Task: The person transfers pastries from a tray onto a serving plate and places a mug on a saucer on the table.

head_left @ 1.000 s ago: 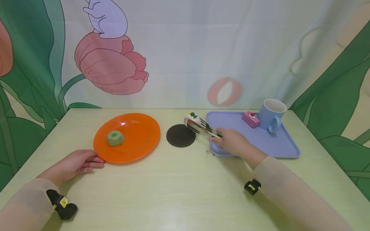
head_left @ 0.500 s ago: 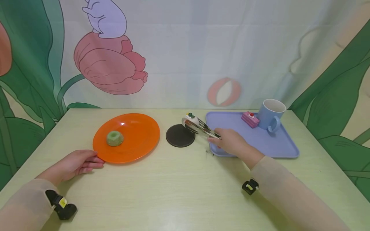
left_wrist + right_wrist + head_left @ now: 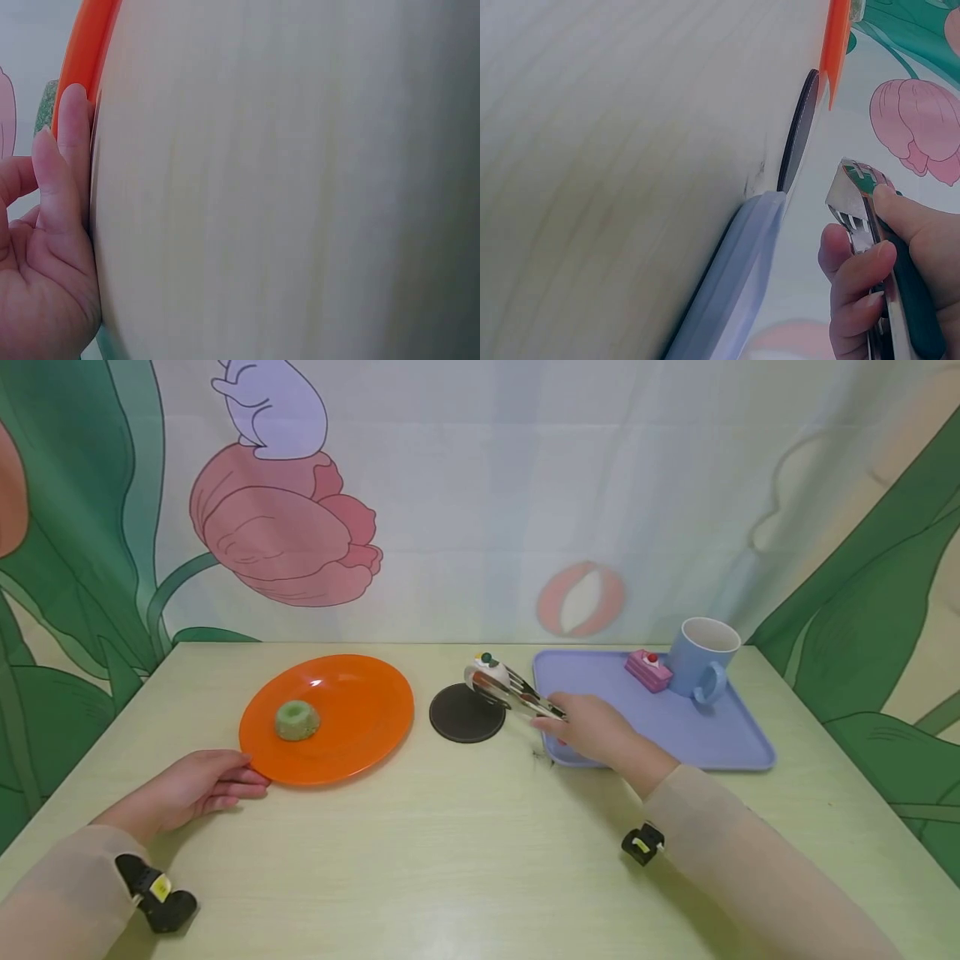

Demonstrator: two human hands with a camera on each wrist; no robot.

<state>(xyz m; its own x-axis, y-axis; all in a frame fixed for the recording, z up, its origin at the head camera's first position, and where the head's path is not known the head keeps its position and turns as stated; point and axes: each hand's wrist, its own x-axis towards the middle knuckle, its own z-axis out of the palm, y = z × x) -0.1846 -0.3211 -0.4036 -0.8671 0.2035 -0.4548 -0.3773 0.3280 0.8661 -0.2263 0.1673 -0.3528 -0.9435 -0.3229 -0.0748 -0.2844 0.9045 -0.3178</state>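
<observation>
Pale tabletop (image 3: 450, 852); above it, tongs (image 3: 527, 702) point diagonally left and away.

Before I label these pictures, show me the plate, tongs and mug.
Plate (image 3: 348, 720): head view, bare orange middle.
Tongs (image 3: 538, 703): head view, metal arms.
Mug (image 3: 693, 662): head view, blue outer wall.

The right hand (image 3: 934, 244) grips silvery metal tongs with a dark green handle (image 3: 913, 289), apart from the pale blue, raised-rimmed tray (image 3: 739, 262). A small whitish piece (image 3: 845, 193) sits at the pronged tips. Just past the tray's end lies a flat black disc (image 3: 801, 131); farther from it, a bright orange plate (image 3: 835, 49). Pale wood-grained bench (image 3: 607, 165) spreads left of the tray, white cloth printed with pink tulips (image 3: 919, 124) right.
</observation>
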